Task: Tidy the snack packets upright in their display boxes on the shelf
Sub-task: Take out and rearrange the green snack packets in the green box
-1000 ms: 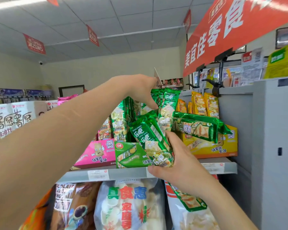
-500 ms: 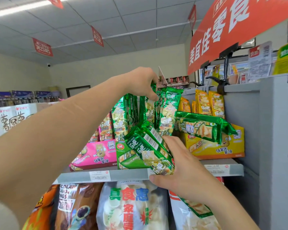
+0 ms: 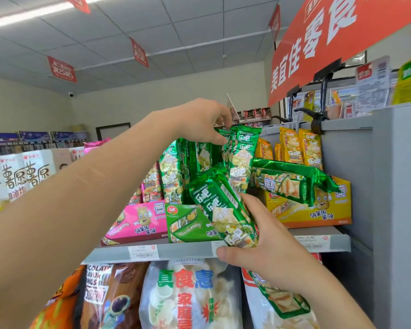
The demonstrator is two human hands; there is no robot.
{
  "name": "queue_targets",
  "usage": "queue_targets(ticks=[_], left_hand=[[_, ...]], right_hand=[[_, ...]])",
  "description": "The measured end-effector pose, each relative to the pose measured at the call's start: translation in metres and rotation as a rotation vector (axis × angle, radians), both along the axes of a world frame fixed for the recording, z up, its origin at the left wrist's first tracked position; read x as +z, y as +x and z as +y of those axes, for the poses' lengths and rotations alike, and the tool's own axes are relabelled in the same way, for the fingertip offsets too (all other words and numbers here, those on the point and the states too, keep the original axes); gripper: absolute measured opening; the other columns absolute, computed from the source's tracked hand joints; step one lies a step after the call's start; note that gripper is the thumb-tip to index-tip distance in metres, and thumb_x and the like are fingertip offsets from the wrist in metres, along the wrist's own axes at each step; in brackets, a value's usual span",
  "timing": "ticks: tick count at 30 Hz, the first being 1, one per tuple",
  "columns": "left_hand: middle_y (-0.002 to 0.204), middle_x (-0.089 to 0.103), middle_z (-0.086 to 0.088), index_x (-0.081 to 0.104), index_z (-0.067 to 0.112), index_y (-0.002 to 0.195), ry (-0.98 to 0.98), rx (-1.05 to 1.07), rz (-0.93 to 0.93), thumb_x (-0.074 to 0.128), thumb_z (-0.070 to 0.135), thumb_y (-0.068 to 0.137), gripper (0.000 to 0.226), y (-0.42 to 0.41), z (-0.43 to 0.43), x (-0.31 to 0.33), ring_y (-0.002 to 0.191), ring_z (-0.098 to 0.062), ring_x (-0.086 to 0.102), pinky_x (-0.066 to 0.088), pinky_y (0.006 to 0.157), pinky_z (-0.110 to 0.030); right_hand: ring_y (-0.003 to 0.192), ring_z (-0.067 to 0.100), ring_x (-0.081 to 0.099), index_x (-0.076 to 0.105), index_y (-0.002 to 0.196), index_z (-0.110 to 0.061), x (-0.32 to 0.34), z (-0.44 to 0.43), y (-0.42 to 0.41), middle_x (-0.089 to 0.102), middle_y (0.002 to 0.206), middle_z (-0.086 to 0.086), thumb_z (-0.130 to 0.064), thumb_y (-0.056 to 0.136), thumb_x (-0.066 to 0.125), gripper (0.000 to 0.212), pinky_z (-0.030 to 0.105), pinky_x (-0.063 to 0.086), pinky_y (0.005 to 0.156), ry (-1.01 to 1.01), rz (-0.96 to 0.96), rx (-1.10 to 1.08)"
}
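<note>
Work centres on the green display box (image 3: 188, 224) on the shelf (image 3: 185, 252), between a pink box (image 3: 138, 224) and a yellow box (image 3: 318, 214). The left hand (image 3: 207, 119) reaches in from above, fingertips curled down to pinch the tops of the upright green packets (image 3: 242, 153) standing in it. The right hand (image 3: 266, 250) grips a tilted green packet (image 3: 223, 210) by its lower end, just in front of the box. By my judgement this one is being slotted in. The next move calls for a gap opened in the row, then the packet swung vertical and pushed down. A stray green packet (image 3: 292, 181) lies flat across the yellow box, unsorted.
</note>
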State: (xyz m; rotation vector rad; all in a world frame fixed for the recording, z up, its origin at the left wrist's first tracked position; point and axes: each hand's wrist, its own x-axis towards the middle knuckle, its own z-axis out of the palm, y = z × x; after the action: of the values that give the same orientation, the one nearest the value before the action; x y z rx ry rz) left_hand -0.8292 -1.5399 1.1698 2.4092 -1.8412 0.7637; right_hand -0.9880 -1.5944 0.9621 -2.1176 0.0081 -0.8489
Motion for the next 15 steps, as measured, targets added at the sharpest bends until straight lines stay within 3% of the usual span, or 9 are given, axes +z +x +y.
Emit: queue_targets(ticks=[3, 6, 8, 10, 13, 15], left_hand=[[0.119, 0.065, -0.006, 0.058, 0.020, 0.124, -0.086, 0.020, -0.183, 0.066, 0.044, 0.088, 0.044, 0.001, 0.017, -0.003, 0.110, -0.028, 0.057, 0.047, 0.091, -0.038], [0.105, 0.068, -0.009, 0.061, 0.017, 0.118, -0.066, 0.156, -0.478, 0.054, 0.057, 0.090, 0.049, 0.007, 0.026, -0.014, 0.107, -0.031, 0.056, 0.046, 0.086, -0.039], [0.104, 0.068, -0.006, 0.063, 0.020, 0.118, -0.019, 0.207, -0.555, 0.057, 0.059, 0.088, 0.050, 0.010, 0.027, -0.020, 0.108, -0.028, 0.058, 0.042, 0.087, -0.038], [0.112, 0.069, -0.003, 0.063, 0.023, 0.122, -0.046, 0.148, -0.418, 0.071, 0.046, 0.084, 0.045, 0.011, 0.030, -0.019, 0.104, -0.025, 0.060, 0.043, 0.088, -0.035], [0.114, 0.070, 0.002, 0.065, 0.025, 0.115, -0.164, -0.025, -0.126, 0.084, 0.020, 0.073, 0.047, 0.010, 0.035, -0.014, 0.083, -0.012, 0.054, 0.040, 0.077, -0.023], [0.112, 0.070, -0.003, 0.061, 0.025, 0.115, -0.189, -0.052, -0.108, 0.083, 0.010, 0.072, 0.050, 0.010, 0.031, -0.017, 0.084, -0.017, 0.056, 0.044, 0.078, -0.027]], right_hand=[[0.109, -0.005, 0.059, 0.043, 0.121, -0.060, -0.003, 0.000, -0.002, 0.061, 0.119, -0.027, -0.049, 0.060, 0.080, 0.073, 0.021, 0.048, 0.089, 0.125, -0.062, 0.078], [0.104, 0.004, 0.065, 0.048, 0.119, -0.058, -0.004, 0.002, -0.008, 0.069, 0.110, -0.018, -0.046, 0.060, 0.081, 0.069, 0.025, 0.050, 0.087, 0.190, -0.137, 0.097], [0.100, 0.004, 0.067, 0.052, 0.118, -0.055, -0.006, 0.003, -0.014, 0.072, 0.107, -0.014, -0.045, 0.060, 0.082, 0.066, 0.016, 0.051, 0.081, 0.231, -0.166, 0.121], [0.099, 0.003, 0.068, 0.055, 0.117, -0.054, -0.008, 0.002, -0.024, 0.072, 0.108, -0.013, -0.048, 0.058, 0.086, 0.067, 0.011, 0.050, 0.079, 0.281, -0.174, 0.142], [0.102, 0.013, 0.069, 0.056, 0.126, -0.042, -0.012, -0.005, -0.035, 0.072, 0.112, -0.004, -0.060, 0.049, 0.089, 0.086, 0.030, 0.055, 0.085, 0.355, -0.166, 0.142], [0.107, 0.017, 0.068, 0.058, 0.125, -0.034, -0.014, -0.009, -0.039, 0.070, 0.117, -0.004, -0.062, 0.045, 0.090, 0.091, 0.044, 0.052, 0.092, 0.389, -0.168, 0.100]])
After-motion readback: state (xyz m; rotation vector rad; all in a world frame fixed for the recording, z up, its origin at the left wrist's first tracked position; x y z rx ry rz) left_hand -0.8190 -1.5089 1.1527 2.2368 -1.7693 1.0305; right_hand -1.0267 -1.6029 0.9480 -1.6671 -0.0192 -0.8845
